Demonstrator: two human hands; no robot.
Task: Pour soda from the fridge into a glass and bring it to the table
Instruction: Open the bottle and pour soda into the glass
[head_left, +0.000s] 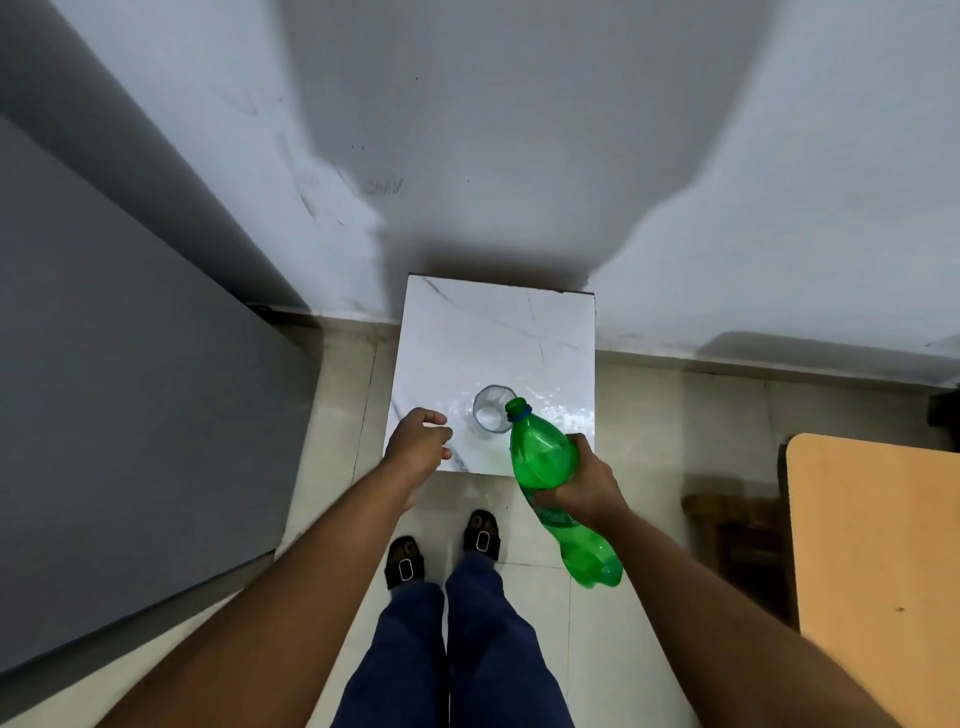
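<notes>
A clear glass (490, 409) stands near the front of a small white marble-topped stand (483, 327). My right hand (584, 483) grips a green plastic soda bottle (545, 457) around its middle. The bottle is uncapped and tilted, with its open mouth at the glass's right rim. A little liquid shows in the glass. My left hand (418, 441) hovers over the stand's front left corner, left of the glass, with its fingers curled; whether it holds the cap is hidden.
A grey fridge (114, 389) fills the left side. A tan wooden table (878, 545) juts in at the right, with a dark wooden stool (727, 530) beside it. The white wall lies behind the stand. My feet stand on the tiled floor just before it.
</notes>
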